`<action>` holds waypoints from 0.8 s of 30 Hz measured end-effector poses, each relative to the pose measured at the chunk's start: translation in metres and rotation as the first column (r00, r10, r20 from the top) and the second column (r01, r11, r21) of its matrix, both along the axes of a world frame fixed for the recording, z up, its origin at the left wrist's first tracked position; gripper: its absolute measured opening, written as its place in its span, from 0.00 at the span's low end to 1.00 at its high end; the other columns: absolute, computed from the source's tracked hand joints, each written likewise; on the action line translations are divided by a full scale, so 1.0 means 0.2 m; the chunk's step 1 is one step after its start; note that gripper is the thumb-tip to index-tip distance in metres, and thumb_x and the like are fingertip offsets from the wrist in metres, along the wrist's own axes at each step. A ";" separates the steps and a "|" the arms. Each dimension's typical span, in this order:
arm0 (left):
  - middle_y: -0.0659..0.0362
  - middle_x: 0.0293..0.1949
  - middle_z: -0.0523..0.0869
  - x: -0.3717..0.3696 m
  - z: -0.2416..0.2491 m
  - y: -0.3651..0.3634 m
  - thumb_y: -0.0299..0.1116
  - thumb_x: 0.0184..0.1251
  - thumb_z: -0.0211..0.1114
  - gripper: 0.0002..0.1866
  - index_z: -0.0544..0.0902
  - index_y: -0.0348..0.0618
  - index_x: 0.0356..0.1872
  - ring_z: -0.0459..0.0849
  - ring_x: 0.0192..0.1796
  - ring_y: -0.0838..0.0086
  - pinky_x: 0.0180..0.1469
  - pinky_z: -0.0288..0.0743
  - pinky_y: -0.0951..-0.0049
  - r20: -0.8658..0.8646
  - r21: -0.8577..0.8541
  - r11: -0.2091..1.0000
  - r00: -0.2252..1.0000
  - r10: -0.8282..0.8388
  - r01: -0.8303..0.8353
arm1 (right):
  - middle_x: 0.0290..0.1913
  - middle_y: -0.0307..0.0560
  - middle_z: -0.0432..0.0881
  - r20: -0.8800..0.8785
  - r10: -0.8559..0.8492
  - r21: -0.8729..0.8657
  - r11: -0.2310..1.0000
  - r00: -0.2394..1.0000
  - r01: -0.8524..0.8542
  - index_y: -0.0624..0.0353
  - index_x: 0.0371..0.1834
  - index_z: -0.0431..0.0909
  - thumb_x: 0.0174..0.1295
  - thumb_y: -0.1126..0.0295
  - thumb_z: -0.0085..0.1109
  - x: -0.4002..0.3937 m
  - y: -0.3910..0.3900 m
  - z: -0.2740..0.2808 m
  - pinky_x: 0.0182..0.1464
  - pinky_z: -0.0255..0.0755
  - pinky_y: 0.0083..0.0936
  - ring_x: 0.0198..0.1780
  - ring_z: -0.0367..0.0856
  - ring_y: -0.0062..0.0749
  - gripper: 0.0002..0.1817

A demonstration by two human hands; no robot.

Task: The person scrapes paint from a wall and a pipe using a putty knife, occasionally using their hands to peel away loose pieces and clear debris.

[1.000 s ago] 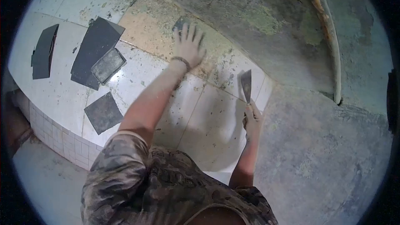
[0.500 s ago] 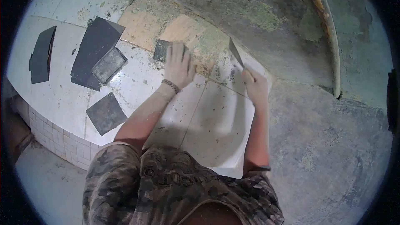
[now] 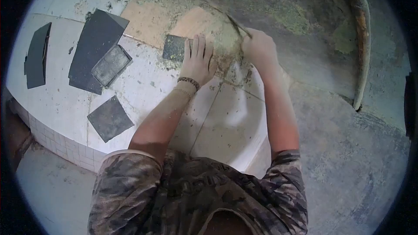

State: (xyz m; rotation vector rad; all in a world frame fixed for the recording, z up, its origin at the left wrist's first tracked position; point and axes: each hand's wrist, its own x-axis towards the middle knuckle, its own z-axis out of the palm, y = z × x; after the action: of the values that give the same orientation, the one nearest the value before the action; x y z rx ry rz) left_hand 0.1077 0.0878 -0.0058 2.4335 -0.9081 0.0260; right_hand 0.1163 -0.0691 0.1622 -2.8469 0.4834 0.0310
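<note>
My right hand (image 3: 260,47) grips a putty knife (image 3: 237,27), its blade angled up to the left against a bare patch of mortar (image 3: 226,39) at the back of the tiled ledge. My left hand (image 3: 198,61) lies flat, fingers spread, on the white tiled surface (image 3: 143,82), its fingertips touching a small dark tile (image 3: 175,48) just to the left of the mortar patch. A beaded bracelet is on my left wrist.
Several dark tiles lie on the ledge to the left: a large one (image 3: 93,45) with a smaller one (image 3: 109,65) on top, one (image 3: 109,118) near the front edge, one (image 3: 35,56) at the far left. A rough concrete wall (image 3: 331,117) with a rusty pipe (image 3: 362,39) stands right.
My right hand has lifted the putty knife from the front of the ledge up to the mortar patch. My left hand has drawn the small dark tile back to the left.
</note>
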 end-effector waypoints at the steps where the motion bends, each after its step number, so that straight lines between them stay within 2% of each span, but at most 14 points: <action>1: 0.39 0.72 0.62 -0.01 -0.01 0.00 0.47 0.70 0.53 0.32 0.67 0.37 0.69 0.56 0.77 0.45 0.77 0.45 0.39 -0.004 -0.006 1.000 1.000 -0.004 0.004 | 0.39 0.63 0.85 -0.109 -0.031 -0.068 0.997 0.994 0.023 0.57 0.41 0.83 0.61 0.65 0.50 0.02 0.01 -0.03 0.50 0.76 0.48 0.46 0.83 0.63 0.14; 2: 0.38 0.73 0.62 -0.01 -0.03 -0.01 0.47 0.70 0.53 0.32 0.67 0.37 0.69 0.56 0.77 0.45 0.77 0.44 0.39 0.007 -0.035 0.999 1.000 0.002 -0.002 | 0.40 0.64 0.85 -0.208 -0.062 -0.139 0.990 0.976 0.034 0.57 0.43 0.84 0.62 0.66 0.49 0.04 0.02 -0.05 0.52 0.76 0.48 0.47 0.83 0.63 0.14; 5: 0.38 0.73 0.61 0.01 -0.04 0.00 0.47 0.70 0.54 0.32 0.66 0.37 0.69 0.55 0.77 0.44 0.77 0.44 0.39 0.003 -0.036 0.999 1.000 0.012 -0.012 | 0.43 0.65 0.85 -0.140 -0.082 -0.093 0.993 0.987 0.070 0.60 0.44 0.84 0.61 0.67 0.49 0.05 0.14 0.12 0.55 0.76 0.48 0.50 0.83 0.63 0.15; 6: 0.38 0.73 0.60 0.00 -0.04 0.00 0.47 0.70 0.54 0.31 0.66 0.37 0.69 0.54 0.77 0.44 0.77 0.44 0.39 -0.017 -0.006 1.000 1.000 -0.008 0.008 | 0.43 0.65 0.85 -0.147 -0.075 -0.095 0.994 0.986 0.061 0.60 0.44 0.84 0.61 0.67 0.49 0.09 0.14 0.08 0.55 0.76 0.48 0.50 0.83 0.63 0.15; 8: 0.38 0.73 0.60 -0.04 -0.05 0.01 0.47 0.70 0.54 0.31 0.66 0.37 0.69 0.54 0.78 0.45 0.77 0.44 0.40 -0.037 -0.010 1.000 0.999 -0.025 0.024 | 0.45 0.66 0.85 -0.285 -0.161 -0.199 0.974 0.945 0.106 0.62 0.44 0.83 0.61 0.67 0.50 0.14 0.11 -0.03 0.56 0.76 0.48 0.51 0.83 0.62 0.15; 9: 0.38 0.74 0.60 0.00 -0.06 0.01 0.47 0.70 0.54 0.31 0.66 0.38 0.69 0.53 0.78 0.45 0.77 0.43 0.40 -0.026 -0.016 1.000 0.999 -0.022 0.022 | 0.45 0.66 0.85 -0.277 -0.153 -0.204 0.974 0.949 0.098 0.62 0.44 0.83 0.61 0.67 0.50 0.17 0.12 -0.05 0.56 0.76 0.48 0.51 0.83 0.62 0.15; 11: 0.38 0.73 0.61 -0.02 -0.05 0.02 0.47 0.70 0.54 0.32 0.66 0.36 0.68 0.54 0.77 0.44 0.78 0.43 0.40 -0.003 -0.033 0.999 1.000 -0.029 0.029 | 0.49 0.61 0.85 -0.342 -0.177 -0.221 0.970 0.923 0.103 0.53 0.52 0.84 0.62 0.64 0.50 0.17 0.13 -0.06 0.58 0.75 0.47 0.54 0.82 0.60 0.19; 14: 0.38 0.73 0.61 0.01 -0.03 0.03 0.48 0.68 0.55 0.33 0.67 0.34 0.68 0.54 0.77 0.45 0.78 0.42 0.41 0.012 -0.031 0.999 1.000 -0.011 0.012 | 0.49 0.61 0.85 -0.334 -0.182 -0.254 0.962 0.925 0.098 0.53 0.49 0.85 0.63 0.64 0.49 0.16 0.21 0.03 0.58 0.75 0.47 0.54 0.82 0.60 0.18; 18: 0.40 0.74 0.60 0.00 -0.02 0.02 0.49 0.68 0.55 0.35 0.66 0.35 0.70 0.50 0.79 0.47 0.79 0.38 0.43 -0.058 0.049 0.998 0.998 -0.033 0.036 | 0.49 0.62 0.85 -0.370 -0.218 -0.260 0.957 0.903 0.125 0.53 0.48 0.85 0.64 0.63 0.50 0.25 0.21 -0.03 0.58 0.75 0.47 0.54 0.82 0.61 0.17; 20: 0.40 0.74 0.60 0.00 0.00 0.04 0.50 0.68 0.55 0.36 0.66 0.35 0.71 0.50 0.79 0.47 0.79 0.38 0.44 -0.066 0.056 0.997 0.997 -0.048 0.052 | 0.46 0.70 0.85 -0.401 -0.180 -0.184 0.976 0.898 0.113 0.67 0.44 0.85 0.60 0.68 0.51 0.26 0.24 0.00 0.57 0.76 0.48 0.52 0.83 0.63 0.17; 24: 0.41 0.74 0.59 0.01 -0.01 0.04 0.49 0.65 0.58 0.36 0.66 0.38 0.70 0.51 0.79 0.48 0.79 0.40 0.43 -0.108 0.025 0.998 0.993 -0.056 0.059 | 0.45 0.70 0.85 -0.335 -0.077 -0.221 0.975 0.939 0.001 0.69 0.42 0.85 0.59 0.69 0.51 0.19 0.18 0.03 0.56 0.77 0.48 0.52 0.83 0.63 0.17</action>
State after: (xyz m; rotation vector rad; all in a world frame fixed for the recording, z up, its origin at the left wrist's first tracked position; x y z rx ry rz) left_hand 0.1091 0.0952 -0.0080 2.4079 -0.9349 -0.1381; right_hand 0.1545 -0.0322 0.1686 -3.0559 0.6492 0.5037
